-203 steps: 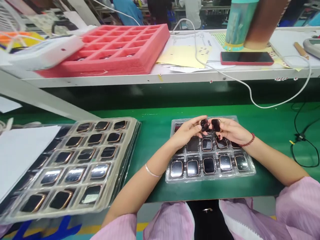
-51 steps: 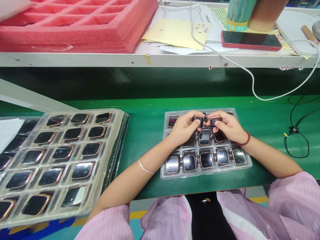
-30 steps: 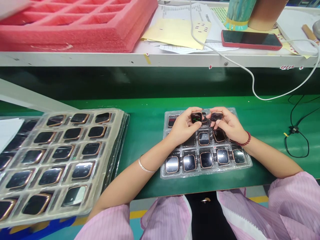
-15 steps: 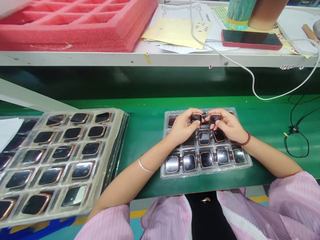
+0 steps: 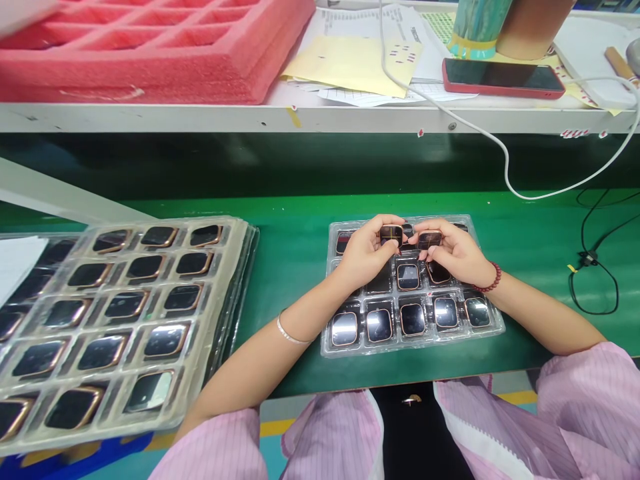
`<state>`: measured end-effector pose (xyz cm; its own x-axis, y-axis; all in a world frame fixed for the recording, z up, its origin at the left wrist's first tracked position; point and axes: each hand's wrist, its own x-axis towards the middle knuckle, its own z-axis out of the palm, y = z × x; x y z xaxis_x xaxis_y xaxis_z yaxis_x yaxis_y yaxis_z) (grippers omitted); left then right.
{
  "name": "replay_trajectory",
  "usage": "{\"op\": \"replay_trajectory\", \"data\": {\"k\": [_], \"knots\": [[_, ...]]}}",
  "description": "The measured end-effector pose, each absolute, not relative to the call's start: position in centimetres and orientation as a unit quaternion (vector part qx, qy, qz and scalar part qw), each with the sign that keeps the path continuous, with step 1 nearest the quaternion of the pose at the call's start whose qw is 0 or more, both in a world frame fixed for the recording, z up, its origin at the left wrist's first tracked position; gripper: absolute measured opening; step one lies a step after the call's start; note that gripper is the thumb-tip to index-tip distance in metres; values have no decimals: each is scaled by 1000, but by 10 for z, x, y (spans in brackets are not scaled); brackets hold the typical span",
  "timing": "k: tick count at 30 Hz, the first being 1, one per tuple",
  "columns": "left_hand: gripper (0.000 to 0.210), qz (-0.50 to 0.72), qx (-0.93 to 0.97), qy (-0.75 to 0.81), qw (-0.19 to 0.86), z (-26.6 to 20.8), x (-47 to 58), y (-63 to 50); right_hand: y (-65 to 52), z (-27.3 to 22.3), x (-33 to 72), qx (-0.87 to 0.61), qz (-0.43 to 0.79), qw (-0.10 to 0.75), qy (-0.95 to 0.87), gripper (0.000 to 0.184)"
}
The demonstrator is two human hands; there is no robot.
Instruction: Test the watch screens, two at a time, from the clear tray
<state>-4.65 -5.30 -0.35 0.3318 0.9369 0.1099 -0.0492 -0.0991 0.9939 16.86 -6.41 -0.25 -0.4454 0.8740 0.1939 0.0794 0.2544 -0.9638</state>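
Note:
My left hand [image 5: 370, 250] is closed on a smartwatch case [image 5: 391, 235] with a rounded square face and a copper-coloured rim; its screen shows crossing lines. A second watch case [image 5: 429, 239], with a dark screen, is gripped in my right hand [image 5: 460, 253]. The two cases are held side by side, a small gap apart, over the back of a clear plastic tray [image 5: 370, 348]. Rows of similar watch cases sit in that tray's pockets, such as a front-row watch case [image 5: 413, 319]. My hands and forearms hide part of the back and middle rows.
On the left stands a stack of plastic trays [image 5: 207, 360] full of watch cases. A shelf [image 5: 350, 120] above the green table bears pink foam [image 5: 240, 73], papers [image 5: 350, 67] and a phone [image 5: 503, 79]. A white cable [image 5: 507, 167] hangs down; a black cable [image 5: 617, 293] lies right.
Crossing lines now show on the screen of the watch case in my left hand. The one in my right hand has tilted slightly. My hands have barely moved.

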Motion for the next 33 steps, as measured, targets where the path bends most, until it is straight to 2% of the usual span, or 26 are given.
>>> {"op": "replay_trajectory", "data": {"k": [4, 9, 15, 20, 33], "knots": [[41, 440, 598, 381, 551, -1, -46, -54, -64, -2, 168, -341, 505, 396, -687, 35], [30, 439, 599, 366, 561, 1, -47, -54, -62, -3, 169, -348, 516, 402, -672, 33], [49, 437, 592, 355, 577, -5, -47, -52, -61, -6, 170, -346, 520, 402, -670, 46], [54, 429, 597, 343, 585, -8, -49, -51, -60, -6, 172, -347, 518, 395, -675, 50], [41, 447, 608, 361, 548, -8, -48, -51, -62, -4, 169, -345, 507, 410, -675, 37]]}}
